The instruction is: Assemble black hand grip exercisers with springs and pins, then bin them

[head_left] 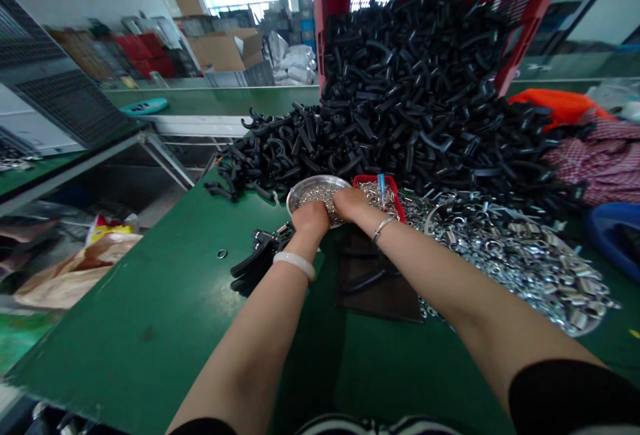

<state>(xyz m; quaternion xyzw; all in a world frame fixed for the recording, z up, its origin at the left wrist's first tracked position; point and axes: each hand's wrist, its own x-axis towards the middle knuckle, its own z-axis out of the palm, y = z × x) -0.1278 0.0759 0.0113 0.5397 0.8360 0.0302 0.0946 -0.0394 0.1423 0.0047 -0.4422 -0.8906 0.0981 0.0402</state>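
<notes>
Both hands reach into a round metal bowl filled with small shiny metal parts. My left hand, below a white bangle, is curled down over the near left of the bowl. From the right comes my right hand, with a silver bracelet at the wrist, its fingers bent in over the parts. The fingertips of both hands are hidden, and what they pinch cannot be made out. Beside my left wrist lie several black handles with metal ends. Right of the bowl, a red tray holds small pins and a blue-tipped tool.
A huge heap of black curved plastic parts spills from a red crate behind the bowl. Loose metal fittings are piled at right, near a blue basin. A dark pad and a small ring lie on the green table.
</notes>
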